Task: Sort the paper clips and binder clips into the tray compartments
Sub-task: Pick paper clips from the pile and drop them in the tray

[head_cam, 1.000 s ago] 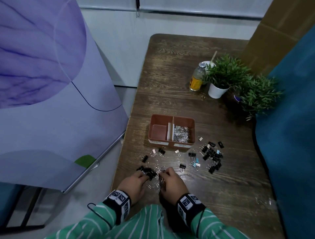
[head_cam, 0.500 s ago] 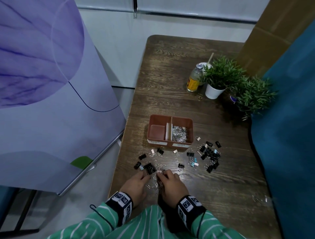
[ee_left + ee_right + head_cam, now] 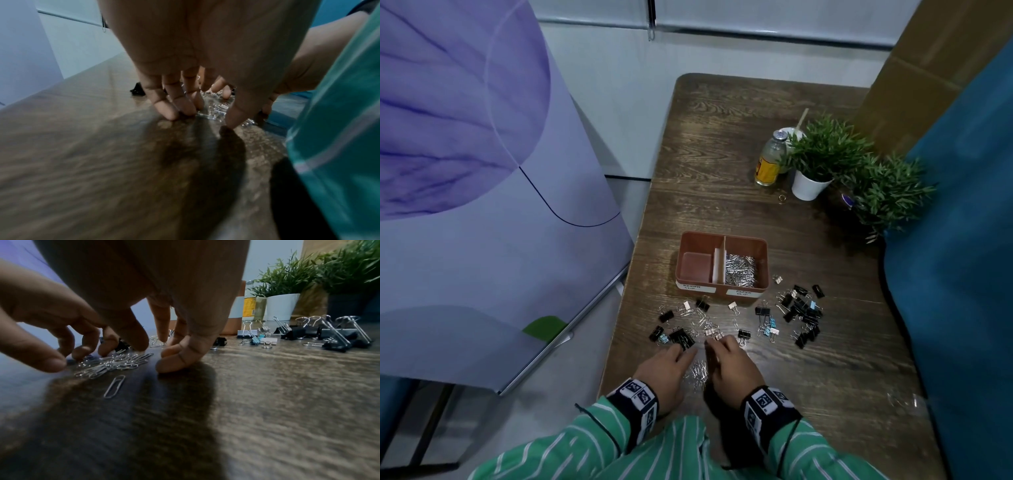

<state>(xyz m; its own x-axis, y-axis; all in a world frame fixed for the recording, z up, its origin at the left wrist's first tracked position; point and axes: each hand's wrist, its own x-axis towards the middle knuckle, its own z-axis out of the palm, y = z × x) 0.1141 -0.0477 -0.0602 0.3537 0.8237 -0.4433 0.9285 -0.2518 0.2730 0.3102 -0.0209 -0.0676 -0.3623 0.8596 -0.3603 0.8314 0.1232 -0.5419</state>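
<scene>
Silver paper clips [image 3: 739, 270] already fill the right compartment of the terracotta tray [image 3: 763, 263] in the head view, while the left compartment, labelled for binder clips, is bare. So the paper-clip half looks well advanced and the binder-clip half not begun. Black binder clips [image 3: 803, 313] lie scattered on the wooden tabletop [image 3: 825, 370] in front of and to the right of the tray, with a smaller group near the left hand [image 3: 666, 375]. Both hands sit at the near edge, the right hand [image 3: 732, 371] just beside the left, with a small heap of loose clips [image 3: 698, 371] between them.

From the left wrist, the left fingers [image 3: 164, 108] point down, loosely spread, tips on the tabletop at the edge of the shiny heap. They seem to rake it, not pinch it.

From the right wrist, the right fingertips [image 3: 164, 363] press the tabletop beside the gathered pile [image 3: 111, 365], the fingers bent but closed on nothing. One stray clip [image 3: 114, 386] lies nearer the camera. This heap, more loose clips and every binder clip remain to be binned.
</scene>
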